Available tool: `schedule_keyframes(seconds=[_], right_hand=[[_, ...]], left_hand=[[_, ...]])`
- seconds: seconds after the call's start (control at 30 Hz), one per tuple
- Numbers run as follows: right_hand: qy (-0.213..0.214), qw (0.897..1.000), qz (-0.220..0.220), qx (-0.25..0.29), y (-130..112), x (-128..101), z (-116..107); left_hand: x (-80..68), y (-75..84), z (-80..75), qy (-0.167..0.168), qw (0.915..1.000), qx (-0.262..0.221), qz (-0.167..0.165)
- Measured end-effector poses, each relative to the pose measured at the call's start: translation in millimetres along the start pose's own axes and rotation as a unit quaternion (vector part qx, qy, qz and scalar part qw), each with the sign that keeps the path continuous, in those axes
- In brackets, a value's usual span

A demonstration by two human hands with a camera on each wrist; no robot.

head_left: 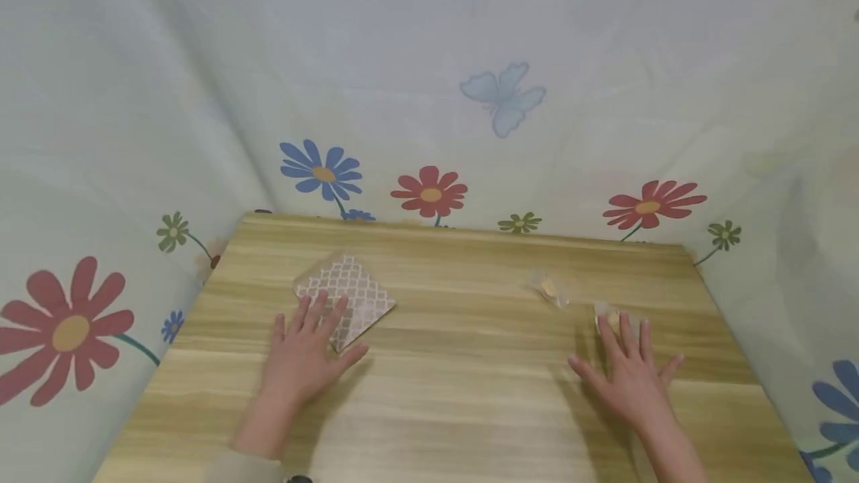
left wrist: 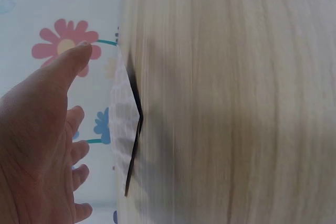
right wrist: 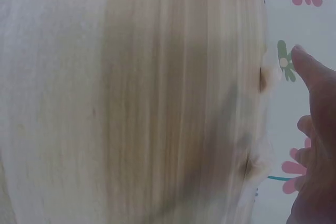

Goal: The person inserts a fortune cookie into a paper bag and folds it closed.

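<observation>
A flat pouch [head_left: 349,291] with a white lattice pattern lies on the wooden table [head_left: 463,393] at the left. My left hand [head_left: 315,338] lies flat with spread fingers, its fingertips resting on the pouch's near edge. In the left wrist view the left hand [left wrist: 39,145] is open beside the pouch [left wrist: 123,124]. Two small clear-wrapped yellowish pieces sit at the right: one [head_left: 552,290] lies free, the other [head_left: 606,313] is at the fingertips of my right hand [head_left: 617,356], which is spread flat. The right wrist view shows the right hand [right wrist: 315,145] and both pieces [right wrist: 265,74] [right wrist: 251,166], blurred.
A pale cloth with printed flowers and a butterfly [head_left: 503,99] walls the table on the left, back and right. The table's far edge [head_left: 456,231] meets the cloth. Bare wood lies between my hands.
</observation>
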State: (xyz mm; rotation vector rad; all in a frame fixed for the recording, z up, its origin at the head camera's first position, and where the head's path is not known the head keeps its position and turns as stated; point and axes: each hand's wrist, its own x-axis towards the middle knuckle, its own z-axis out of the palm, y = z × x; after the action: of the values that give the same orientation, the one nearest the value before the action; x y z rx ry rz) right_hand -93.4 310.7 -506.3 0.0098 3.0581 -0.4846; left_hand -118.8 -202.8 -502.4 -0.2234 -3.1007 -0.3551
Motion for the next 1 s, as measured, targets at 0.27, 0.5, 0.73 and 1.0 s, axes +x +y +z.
schedule_keyframes(seconds=[0.27, 0.5, 0.73, 1.0], right_hand=[[0.006, 1.0, -0.005, -0.002, -3.7, 0.5, 2.1], [-0.001, 1.0, -0.005, 0.001, -6.4, 0.0, 1.4], [-0.004, 1.0, -0.007, 0.006, -4.9, 2.2, -1.4], [-0.013, 1.0, -0.01, 0.009, -2.1, 6.2, -0.4]], left_hand=[[-0.5, 3.1, -0.4, 0.007, 0.9999, -0.007, -0.004], [-3.0, 5.0, -1.4, 0.004, 0.9999, -0.007, -0.014], [-1.6, 5.4, -0.4, 0.003, 0.9996, -0.011, -0.025], [5.8, 9.0, 3.7, 0.001, 0.999, -0.019, -0.041]])
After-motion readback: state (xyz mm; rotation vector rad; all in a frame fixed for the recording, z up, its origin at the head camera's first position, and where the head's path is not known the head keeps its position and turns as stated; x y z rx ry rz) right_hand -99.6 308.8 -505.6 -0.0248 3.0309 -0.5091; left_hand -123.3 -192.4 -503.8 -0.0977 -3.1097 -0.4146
